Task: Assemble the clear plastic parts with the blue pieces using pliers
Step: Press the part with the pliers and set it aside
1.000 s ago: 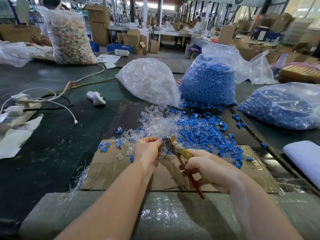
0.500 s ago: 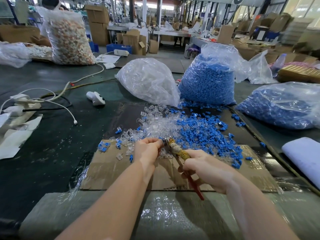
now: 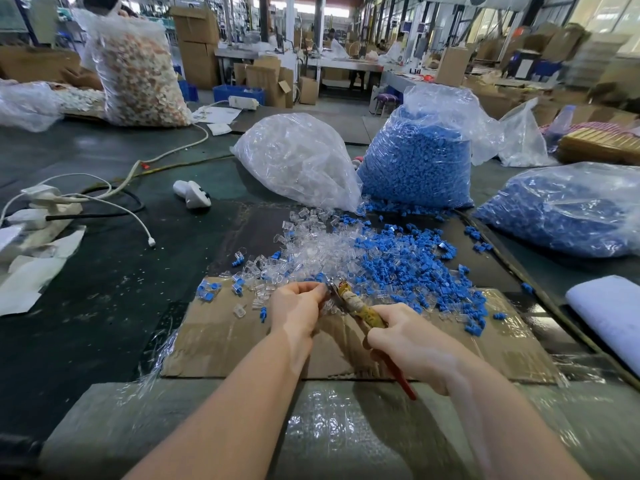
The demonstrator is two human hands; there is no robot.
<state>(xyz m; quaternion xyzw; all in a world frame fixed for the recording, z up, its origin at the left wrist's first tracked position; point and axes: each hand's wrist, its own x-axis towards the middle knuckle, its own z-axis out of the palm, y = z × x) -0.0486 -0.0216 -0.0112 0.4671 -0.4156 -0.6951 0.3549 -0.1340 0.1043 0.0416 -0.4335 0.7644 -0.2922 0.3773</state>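
Over the cardboard sheet (image 3: 214, 344) – right hand (image 3: 412, 344) grips pliers (image 3: 360, 311), left hand (image 3: 298, 306) pinches sth small at tip; loose blue pieces (image 3: 415, 268) just beyond.

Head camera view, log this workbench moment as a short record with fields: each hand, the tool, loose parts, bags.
left hand: left hand pinches something small at the plier tip; the part itself is too hidden to identify
right hand: right hand grips the red-handled, tape-wrapped pliers
loose parts: pile of clear plastic parts beside pile of blue pieces, on the brown cardboard sheet
bags: clear-parts bag left of upright blue-pieces bag; second blue-pieces bag far right
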